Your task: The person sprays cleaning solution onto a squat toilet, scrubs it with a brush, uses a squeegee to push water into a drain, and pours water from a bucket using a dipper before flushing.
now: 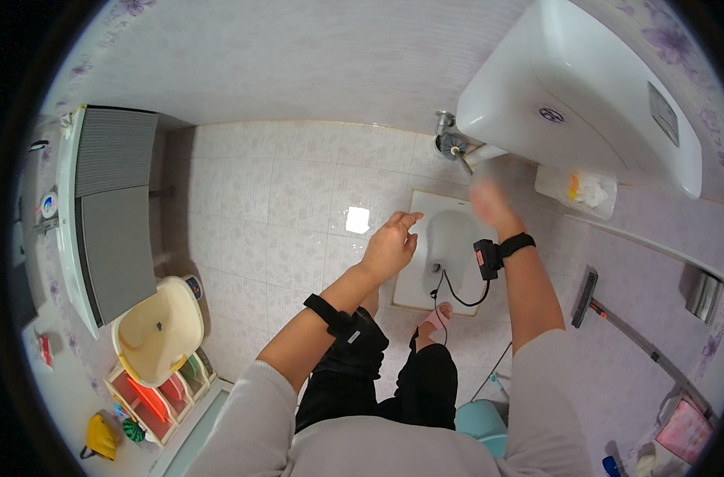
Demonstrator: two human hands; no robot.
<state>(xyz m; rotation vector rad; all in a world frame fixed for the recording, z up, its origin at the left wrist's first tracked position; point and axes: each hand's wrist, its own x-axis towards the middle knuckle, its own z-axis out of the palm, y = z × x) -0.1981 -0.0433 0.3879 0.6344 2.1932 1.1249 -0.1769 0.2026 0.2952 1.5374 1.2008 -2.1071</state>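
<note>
Above the tiled floor hangs my left hand (390, 245), its fingers apart and nothing in it, near the left edge of a white squat toilet (411, 280). My right hand (490, 200) is blurred by motion over the toilet's upper right corner; whether its fingers are closed on anything does not show. A black strap with a small black device (486, 260) and a cable is on my right wrist; another strap (326, 313) circles my left forearm. Just above my right hand, a toilet brush (453, 146) stands by the wall beside a metal valve (444, 121).
A white cistern (570, 101) juts from the wall at upper right, with a plastic bin (576, 189) below it. A grey vanity cabinet (116, 250), cream basin (159, 334) and rack (153, 411) line the left. A long-handled floor brush (630, 340) leans at right; a light-blue bucket (481, 420) stands near my legs.
</note>
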